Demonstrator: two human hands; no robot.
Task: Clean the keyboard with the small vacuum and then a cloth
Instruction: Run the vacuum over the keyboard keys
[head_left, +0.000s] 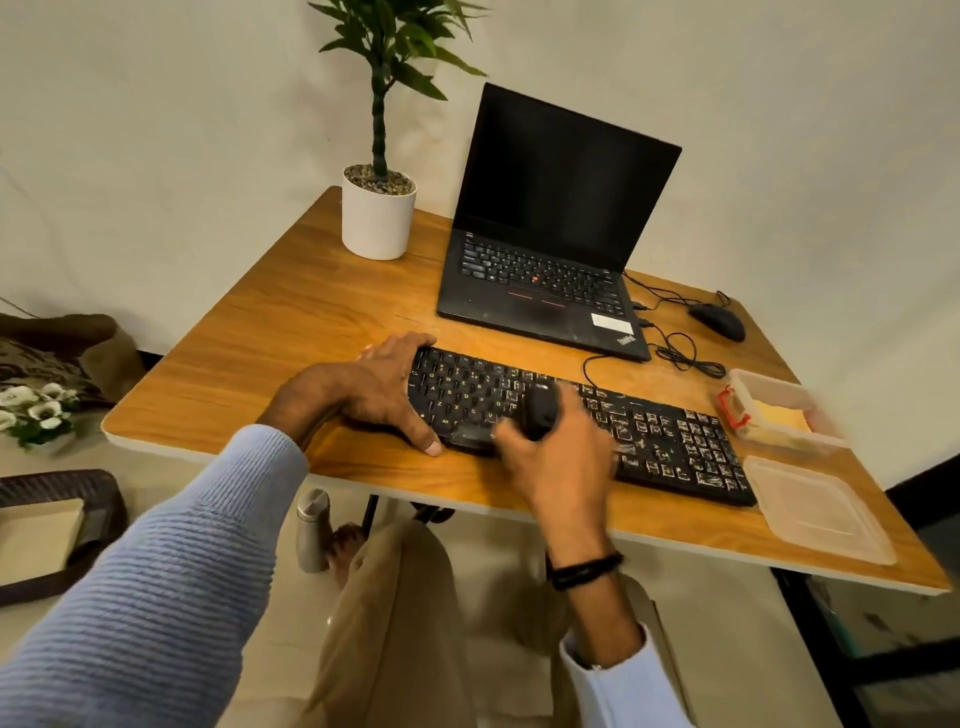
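Two hands at keyboard (675, 447): left hand (382, 387) flat, fingers straight on its end; right hand (563, 467) gripping vacuum (540, 410), keys beneath fingers.

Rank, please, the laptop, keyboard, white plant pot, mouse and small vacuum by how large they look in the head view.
1. laptop
2. keyboard
3. white plant pot
4. mouse and small vacuum: these look alike. The vacuum is blurred and partly hidden in the right hand, so I leave them unranked.
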